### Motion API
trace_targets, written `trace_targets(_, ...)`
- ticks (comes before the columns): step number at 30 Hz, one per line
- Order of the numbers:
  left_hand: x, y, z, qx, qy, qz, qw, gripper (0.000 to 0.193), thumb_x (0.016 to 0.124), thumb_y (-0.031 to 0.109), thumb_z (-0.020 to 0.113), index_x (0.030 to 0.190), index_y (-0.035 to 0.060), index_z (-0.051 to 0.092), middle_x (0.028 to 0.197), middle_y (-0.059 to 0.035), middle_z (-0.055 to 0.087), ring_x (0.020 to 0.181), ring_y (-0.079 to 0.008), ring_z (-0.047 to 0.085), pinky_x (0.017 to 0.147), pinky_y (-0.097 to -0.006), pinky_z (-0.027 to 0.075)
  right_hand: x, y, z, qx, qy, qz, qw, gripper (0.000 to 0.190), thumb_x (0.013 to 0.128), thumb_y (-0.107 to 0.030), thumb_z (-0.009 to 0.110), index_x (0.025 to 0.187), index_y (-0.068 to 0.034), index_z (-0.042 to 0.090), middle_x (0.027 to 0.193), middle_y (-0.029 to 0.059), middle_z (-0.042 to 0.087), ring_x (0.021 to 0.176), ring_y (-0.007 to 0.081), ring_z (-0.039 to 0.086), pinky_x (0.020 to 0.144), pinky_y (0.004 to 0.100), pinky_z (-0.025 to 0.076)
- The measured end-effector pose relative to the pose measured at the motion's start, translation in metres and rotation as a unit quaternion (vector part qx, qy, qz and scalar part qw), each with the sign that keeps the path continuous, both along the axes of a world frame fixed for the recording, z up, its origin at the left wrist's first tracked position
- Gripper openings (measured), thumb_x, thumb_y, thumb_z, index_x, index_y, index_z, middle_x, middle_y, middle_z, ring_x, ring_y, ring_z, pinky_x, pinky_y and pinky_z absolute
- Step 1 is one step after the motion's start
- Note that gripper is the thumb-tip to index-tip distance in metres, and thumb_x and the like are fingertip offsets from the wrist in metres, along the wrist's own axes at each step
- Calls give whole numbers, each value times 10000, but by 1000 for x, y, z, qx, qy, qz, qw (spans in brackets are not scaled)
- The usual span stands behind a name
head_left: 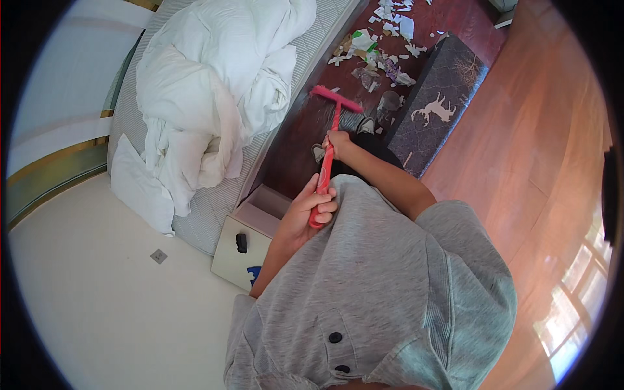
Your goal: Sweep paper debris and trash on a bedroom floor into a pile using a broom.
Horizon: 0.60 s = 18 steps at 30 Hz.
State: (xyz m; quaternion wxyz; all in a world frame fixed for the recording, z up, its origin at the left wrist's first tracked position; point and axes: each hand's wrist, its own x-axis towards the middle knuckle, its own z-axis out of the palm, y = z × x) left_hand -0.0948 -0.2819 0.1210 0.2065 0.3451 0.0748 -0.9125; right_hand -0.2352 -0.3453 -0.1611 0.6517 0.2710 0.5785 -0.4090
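A broom (337, 102) with pink bristles and a red handle reaches from my body towards the dark red wood floor. My left hand (312, 207) is wrapped around the handle close to its end, against my grey shirt. Further along, nearer the bristles, my right hand (336, 143) grips the same handle. The broom head is by my shoes (366, 126). Beyond it lie scattered paper scraps (406, 27), a crumpled clear plastic wrapper (368, 78), a purple wrapper (391, 69) and a green and white wrapper (363, 41). A clear plastic container (390, 101) lies beside the dark panel.
At left is a bed with a striped mattress (195, 234), a rumpled white quilt (209, 83) and a white pillow (141, 187). A pale nightstand (243, 224) bears a black object (241, 243). A dark patterned panel (446, 78) with a pale deer figure stands at right.
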Motion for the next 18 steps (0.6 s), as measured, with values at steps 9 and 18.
trace_targets(9, -70, -39, -33, 107, 29, 119, 987, 526, 826, -83, 398, 1277, 163, 285, 878, -58, 453, 594, -74, 423, 424, -163, 346, -36, -26, -41, 6, -83, -67, 994, 92, 905, -83, 440, 813, -70, 435, 587, 48, 428, 386, 131, 367, 327, 269, 334)
trace_targets(18, -177, -98, -105, 268, 182, 77, 943, 222, 855, -88, 403, 1048, 21, 382, 822, -35, 433, 520, -37, 381, 355, -159, 337, -250, -74, -114, 96, 306, 275, 907, 28, 820, -23, 488, 817, -4, 508, 660, 158, 557, 445, 252, 560, 335, 372, 411)
